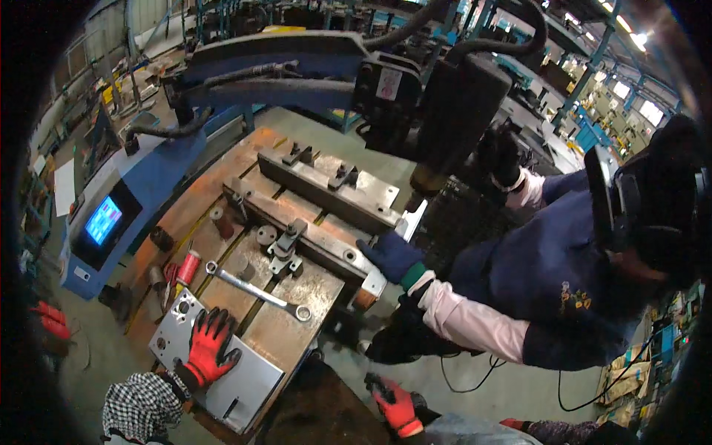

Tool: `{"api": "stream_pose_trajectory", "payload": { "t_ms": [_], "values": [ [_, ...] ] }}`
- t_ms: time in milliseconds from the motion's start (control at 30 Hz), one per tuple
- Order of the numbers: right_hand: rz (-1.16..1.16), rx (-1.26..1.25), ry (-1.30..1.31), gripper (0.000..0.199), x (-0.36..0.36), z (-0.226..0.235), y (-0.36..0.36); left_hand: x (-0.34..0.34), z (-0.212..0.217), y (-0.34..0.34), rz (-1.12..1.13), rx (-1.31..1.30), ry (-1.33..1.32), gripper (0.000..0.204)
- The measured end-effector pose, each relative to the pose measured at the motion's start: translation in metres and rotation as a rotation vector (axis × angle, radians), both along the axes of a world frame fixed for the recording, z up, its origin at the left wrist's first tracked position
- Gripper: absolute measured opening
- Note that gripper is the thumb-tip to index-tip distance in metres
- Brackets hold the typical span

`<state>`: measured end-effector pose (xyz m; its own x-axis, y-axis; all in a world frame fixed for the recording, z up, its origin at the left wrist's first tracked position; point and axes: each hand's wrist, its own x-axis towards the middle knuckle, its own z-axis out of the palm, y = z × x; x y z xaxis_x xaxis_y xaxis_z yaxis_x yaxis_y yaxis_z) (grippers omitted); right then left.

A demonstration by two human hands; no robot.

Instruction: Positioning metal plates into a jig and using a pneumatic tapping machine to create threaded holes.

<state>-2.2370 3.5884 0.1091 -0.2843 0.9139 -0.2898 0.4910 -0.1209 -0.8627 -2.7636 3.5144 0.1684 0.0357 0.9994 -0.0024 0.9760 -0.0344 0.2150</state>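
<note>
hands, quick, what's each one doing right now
left hand: open, flat on the metal plate
right hand: empty, fingers loosely curled

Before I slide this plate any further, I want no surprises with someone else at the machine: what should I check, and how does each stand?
1. Left hand flat on the metal plate: ok.
2. Right hand off the table, holding nothing visible: ok.
3. Co-worker's gloved hand rests on the fixture under the machine head: not ok.
4. Wrench lies loose beside the plate: not ok.
5. Plate overhangs the table's near edge: cannot tell.
</note>
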Motion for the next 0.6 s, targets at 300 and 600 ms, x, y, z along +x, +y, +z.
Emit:
{"api": "stream_pose_trajectory", "payload": {
  "t_ms": [300,600],
  "values": [
    [0.067,0.627,-0.187,0.078,-0.106,0.071,0.152,0.000,-0.007,0.006,0.005,0.009,-0.008,0.094],
    [0.156,0.477,-0.464,0.079,-0.117,0.047,0.152,-0.002,-0.005,0.010,0.013,0.020,-0.016,0.096]
  ]
}}
